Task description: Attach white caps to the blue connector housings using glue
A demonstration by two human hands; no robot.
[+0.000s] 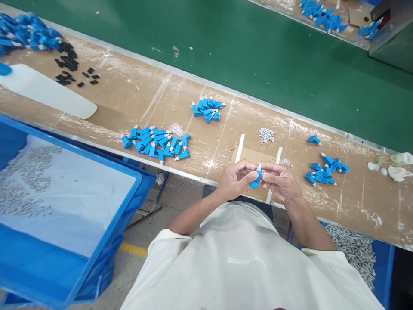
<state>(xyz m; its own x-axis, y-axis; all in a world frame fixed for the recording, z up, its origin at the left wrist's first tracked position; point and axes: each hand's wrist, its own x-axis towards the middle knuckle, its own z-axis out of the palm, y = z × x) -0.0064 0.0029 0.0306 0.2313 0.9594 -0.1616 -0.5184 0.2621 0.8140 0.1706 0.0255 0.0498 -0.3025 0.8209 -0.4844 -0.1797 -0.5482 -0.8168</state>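
Between my two hands, over the cardboard pad [256,156] at the table's near edge, is a small blue plastic part [256,182] with a white tip pointing away from me. My left hand [237,178] pinches it from the left between thumb and fingers. From the right, my right hand [280,180] has its thumb and fingers closed at the part's upper end, near the white tip; whether a smaller piece is in those fingers, I cannot tell. Beyond my hands lies a little heap of small silvery pieces [267,135].
Blue parts lie in a large group [155,142] at left, a smaller group [208,107] behind, and another [325,170] at right. Further left are a white bottle [48,90] and black pieces [67,58]. Blue bins [129,193] stand below the table. A clear container [396,159] lies far right.
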